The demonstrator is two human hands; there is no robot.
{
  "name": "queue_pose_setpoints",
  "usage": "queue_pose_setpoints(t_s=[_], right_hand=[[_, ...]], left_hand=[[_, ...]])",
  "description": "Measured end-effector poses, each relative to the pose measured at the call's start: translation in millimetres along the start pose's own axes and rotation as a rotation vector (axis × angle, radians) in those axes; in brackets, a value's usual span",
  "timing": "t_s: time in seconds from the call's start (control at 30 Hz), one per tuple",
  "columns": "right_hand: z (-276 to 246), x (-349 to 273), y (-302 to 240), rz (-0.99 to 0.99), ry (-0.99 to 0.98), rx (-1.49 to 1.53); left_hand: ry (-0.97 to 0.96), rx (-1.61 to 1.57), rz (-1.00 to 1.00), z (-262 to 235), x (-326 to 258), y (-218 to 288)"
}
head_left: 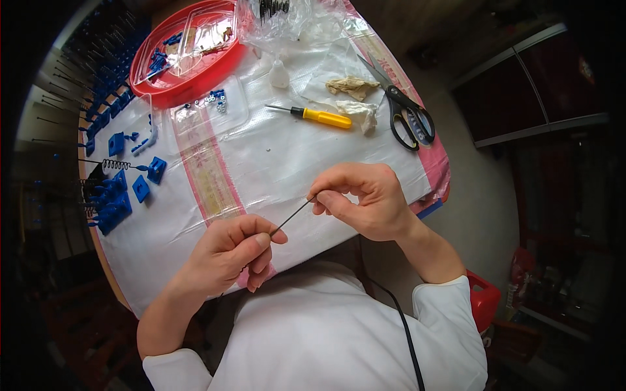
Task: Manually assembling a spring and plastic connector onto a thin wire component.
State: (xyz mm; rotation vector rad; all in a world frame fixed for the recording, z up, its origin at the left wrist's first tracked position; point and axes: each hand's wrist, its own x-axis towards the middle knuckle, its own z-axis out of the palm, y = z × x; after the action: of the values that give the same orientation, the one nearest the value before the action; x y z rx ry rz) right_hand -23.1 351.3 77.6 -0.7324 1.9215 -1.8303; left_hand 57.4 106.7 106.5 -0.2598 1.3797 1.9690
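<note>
A thin dark wire (293, 216) stretches at a slant between my two hands, over the near part of the table. My left hand (236, 249) pinches its lower end between thumb and fingers; a dark bit of it also shows below that thumb. At the upper end, my right hand (365, 203) grips the wire with thumb and fingertips. Both hands are closed. To the left lie a blue square piece (156, 170) joined to a black coiled spring wire (117, 165), and a loose blue square piece (141, 188).
A yellow-handled screwdriver (326, 118) and black-handled scissors (399, 104) lie beyond my hands, near crumpled brownish cloths (357, 113). Farther back are a red round tray (142, 88) and a clear plastic bag (306, 29). Rows of blue pieces (112, 212) with wires line the left edge.
</note>
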Motion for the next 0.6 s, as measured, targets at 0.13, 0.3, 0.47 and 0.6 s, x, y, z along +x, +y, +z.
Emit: queue_pose_setpoints(t_s=[0.13,0.3,0.47,0.6], right_hand=[[5.9,-6.4,-2.2,0.072,0.057,-0.050],[12.1,-3.2,1.3,-0.353,0.140,-0.559],[11.4,3.2,7.3,-0.451,0.153,-0.675],[7.9,4.3,9.8,-0.475,0.153,-0.758]], left_hand=[[-0.005,0.021,-0.020,3.8,-0.6,-0.4],[-0.041,-0.119,-0.042,2.9,-0.4,-5.4],[-0.102,-0.318,-0.120,-3.6,4.2,-6.2],[-0.083,-0.311,-0.154,-3.0,6.5,-4.8]])
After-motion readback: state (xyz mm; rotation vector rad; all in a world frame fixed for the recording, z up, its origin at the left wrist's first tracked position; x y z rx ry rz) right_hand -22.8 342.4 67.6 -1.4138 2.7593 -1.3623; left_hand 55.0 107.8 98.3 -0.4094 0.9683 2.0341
